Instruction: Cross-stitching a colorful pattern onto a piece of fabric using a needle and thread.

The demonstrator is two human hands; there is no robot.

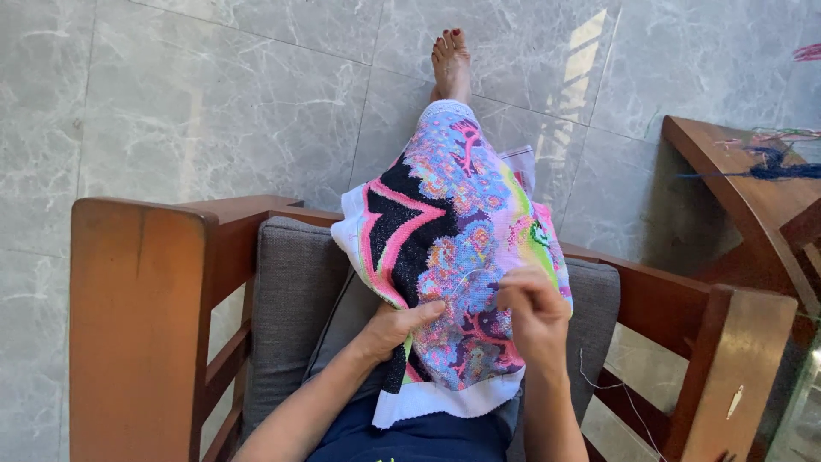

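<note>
**Embroidery held across the lap**

The embroidered cloth (453,248) is draped over the knee, between wooden armrests. Its lower edge is gripped by the left hand (395,329); the right hand's (532,315) fingers are pinched together, seemingly on a needle (too small to confirm).

Needle too small to make out in right hand (534,312); left hand (395,327) fingers tucked under embroidery cloth (453,248); side table (753,201) cut off by the frame's right edge.
</note>
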